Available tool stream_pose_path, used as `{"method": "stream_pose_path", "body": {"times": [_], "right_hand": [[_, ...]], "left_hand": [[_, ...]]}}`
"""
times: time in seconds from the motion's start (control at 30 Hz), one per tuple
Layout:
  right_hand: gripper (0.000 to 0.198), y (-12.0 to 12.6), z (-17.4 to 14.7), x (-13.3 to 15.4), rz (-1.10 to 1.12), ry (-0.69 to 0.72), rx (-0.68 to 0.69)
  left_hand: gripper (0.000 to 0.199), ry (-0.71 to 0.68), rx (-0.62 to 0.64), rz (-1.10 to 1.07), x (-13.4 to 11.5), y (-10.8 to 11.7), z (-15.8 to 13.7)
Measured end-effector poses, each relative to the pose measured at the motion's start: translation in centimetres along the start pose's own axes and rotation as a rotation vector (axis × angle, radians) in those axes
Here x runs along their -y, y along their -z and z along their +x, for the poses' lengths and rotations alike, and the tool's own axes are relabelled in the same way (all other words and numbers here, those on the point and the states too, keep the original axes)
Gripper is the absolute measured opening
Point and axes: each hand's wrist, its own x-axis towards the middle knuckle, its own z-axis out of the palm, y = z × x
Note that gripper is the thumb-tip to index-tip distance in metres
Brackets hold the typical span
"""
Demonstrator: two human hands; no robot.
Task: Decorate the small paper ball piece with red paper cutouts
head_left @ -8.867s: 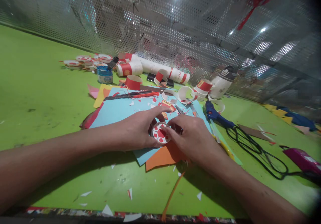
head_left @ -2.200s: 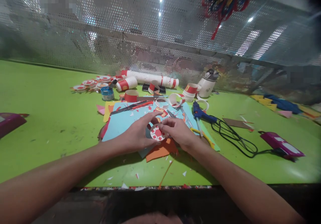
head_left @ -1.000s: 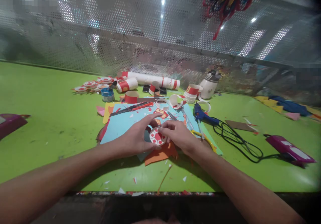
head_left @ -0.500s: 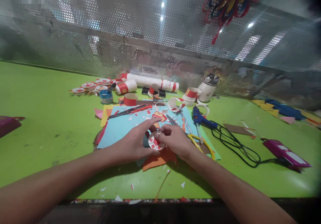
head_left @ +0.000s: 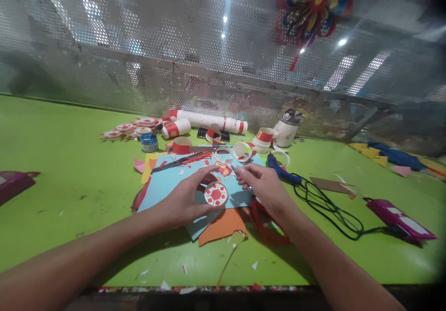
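Observation:
My left hand (head_left: 186,195) grips a small round paper cup base (head_left: 216,194) between thumb and fingers. Its white face carries a red centre shape ringed by red pieces. To its right, my right hand (head_left: 259,183) is closed around the blade end of a pair of scissors. Grey metal shows at the fingertips, and blurred red handle loops (head_left: 268,225) hang below the palm. Beneath both hands lie light blue paper (head_left: 167,181) and an orange paper piece (head_left: 225,227). A red and yellow paper scrap (head_left: 223,168) rests just beyond the fingers.
Cut cup rings (head_left: 181,145), a blue-lidded jar (head_left: 149,142) and a long stack of paper cups (head_left: 209,119) stand behind. Decorated discs (head_left: 125,128) lie back left. A blue glue gun (head_left: 284,171) with black cable sits right, near a purple box (head_left: 397,218). A black-handled cutter (head_left: 179,162) crosses the paper.
My right hand has left the cup base and moved right, taking up the scissors. Yellow handles lay there before; red loops show now. The cup base's face has turned more towards me.

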Motion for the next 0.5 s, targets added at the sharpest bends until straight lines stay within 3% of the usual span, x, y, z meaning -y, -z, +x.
{"method": "stream_pose_path", "body": {"times": [0.1,0.2,0.3,0.43,0.5], "right_hand": [[0.031,1.4,0.5,0.0,0.034,0.049,-0.116],[0.036,1.8,0.5,0.0,0.046,0.088,-0.138],[0.042,0.9,-0.1,-0.1,0.002,0.129,-0.105],[0.016,-0.9,-0.6,-0.9,-0.083,0.187,-0.002],[0.020,-1.5,-0.7,-1.3,-0.151,0.223,0.067]], "left_hand": [[0.075,0.035,-0.019,0.000,0.1,0.1,0.1],[0.072,0.057,-0.015,-0.029,0.3,0.0,0.1],[0.067,0.063,-0.023,-0.030,0.3,-0.1,0.1],[0.061,0.057,-0.019,-0.012,0.1,-0.2,0.0],[0.058,0.043,-0.016,-0.004,0.0,-0.2,0.0]]}}
